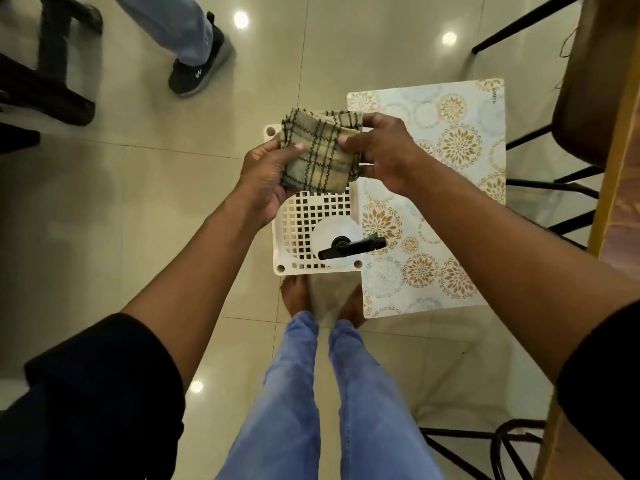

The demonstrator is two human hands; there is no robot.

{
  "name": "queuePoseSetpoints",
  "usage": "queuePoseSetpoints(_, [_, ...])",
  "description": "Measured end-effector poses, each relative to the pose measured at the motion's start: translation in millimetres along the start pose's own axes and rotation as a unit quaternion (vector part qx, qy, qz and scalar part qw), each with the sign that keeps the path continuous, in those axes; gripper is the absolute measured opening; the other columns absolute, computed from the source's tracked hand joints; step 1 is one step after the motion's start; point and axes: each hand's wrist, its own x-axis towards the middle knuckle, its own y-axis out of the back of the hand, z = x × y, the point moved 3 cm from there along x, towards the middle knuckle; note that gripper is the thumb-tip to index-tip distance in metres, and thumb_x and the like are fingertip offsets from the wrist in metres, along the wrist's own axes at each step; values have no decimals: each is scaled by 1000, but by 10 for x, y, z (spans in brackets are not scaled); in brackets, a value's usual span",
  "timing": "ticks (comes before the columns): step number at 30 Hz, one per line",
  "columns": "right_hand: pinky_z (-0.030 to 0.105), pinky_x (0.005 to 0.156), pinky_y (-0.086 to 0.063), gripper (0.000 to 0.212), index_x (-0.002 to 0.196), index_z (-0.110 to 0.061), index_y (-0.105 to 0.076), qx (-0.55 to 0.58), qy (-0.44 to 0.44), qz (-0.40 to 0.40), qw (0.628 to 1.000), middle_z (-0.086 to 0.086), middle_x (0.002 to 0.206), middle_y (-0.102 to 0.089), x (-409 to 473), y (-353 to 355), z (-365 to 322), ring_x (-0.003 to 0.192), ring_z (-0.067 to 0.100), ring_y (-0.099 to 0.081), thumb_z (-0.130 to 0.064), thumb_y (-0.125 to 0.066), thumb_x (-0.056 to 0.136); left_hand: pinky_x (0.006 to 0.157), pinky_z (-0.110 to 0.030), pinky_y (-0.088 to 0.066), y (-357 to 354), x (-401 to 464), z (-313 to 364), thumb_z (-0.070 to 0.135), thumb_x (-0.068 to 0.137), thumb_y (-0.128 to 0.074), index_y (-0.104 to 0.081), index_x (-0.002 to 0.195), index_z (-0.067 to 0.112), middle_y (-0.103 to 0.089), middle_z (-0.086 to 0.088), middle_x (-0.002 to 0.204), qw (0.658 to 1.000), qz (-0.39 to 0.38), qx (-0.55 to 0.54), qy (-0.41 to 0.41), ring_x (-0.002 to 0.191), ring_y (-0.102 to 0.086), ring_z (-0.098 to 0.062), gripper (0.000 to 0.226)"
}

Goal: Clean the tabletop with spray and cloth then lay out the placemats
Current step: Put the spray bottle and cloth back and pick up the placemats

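Two hands share the folded cloth point(317, 152) — left hand point(266, 178) cupping it, right hand point(379, 150) pinching its edge — above the white crate point(294, 251). Keep the fold flat and fetch the spray bottle point(343, 245) beside the placemats point(433, 202) next.

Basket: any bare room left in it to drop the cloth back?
Yes. The grid floor of the white basket is bare beside the spray bottle, under the checked cloth that the left hand and right hand hold. The bottle fills the near right corner; the placemats border the right wall.
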Motion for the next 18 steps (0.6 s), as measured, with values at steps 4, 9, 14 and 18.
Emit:
queuePoseSetpoints(4, [54,78,-65,41,107,-18,-61,-126,27,46,991,14,107,-75,195,-29,144,99,31,-76,4,-80,79,70,-40,-68,134,212,-201,18,95,-80,-80,107,15,-82,-7,100,973,107,200,-26,91,-81,-24,13])
queuePoseSetpoints(9, [51,83,-63,42,100,-30,-58,-262,104,93,955,0,96,-76,435,-48,361,92,21,-75,-19,-80,66,72,-44,-67,169,351,-261,44,82,-83,-78,78,13,-79,-1,78,900,180,389,-76,76,-79,-25,31])
queuePoseSetpoints(14, [43,85,-61,42,106,-28,-57,-322,140,116,929,-5,98,-74,486,-86,403,92,18,-72,-21,-82,73,65,-29,-43,104,391,-256,44,92,-77,-79,86,14,-70,-1,76,824,219,513,-98,78,-71,-27,31])
queuePoseSetpoints(18, [39,84,-59,42,114,-21,-62,-366,163,144,905,-6,100,-73,491,-109,396,91,17,-70,-22,-83,78,71,-29,-45,105,432,-246,45,90,-81,-81,94,16,-77,-4,90,803,235,538,-105,89,-74,-28,29])
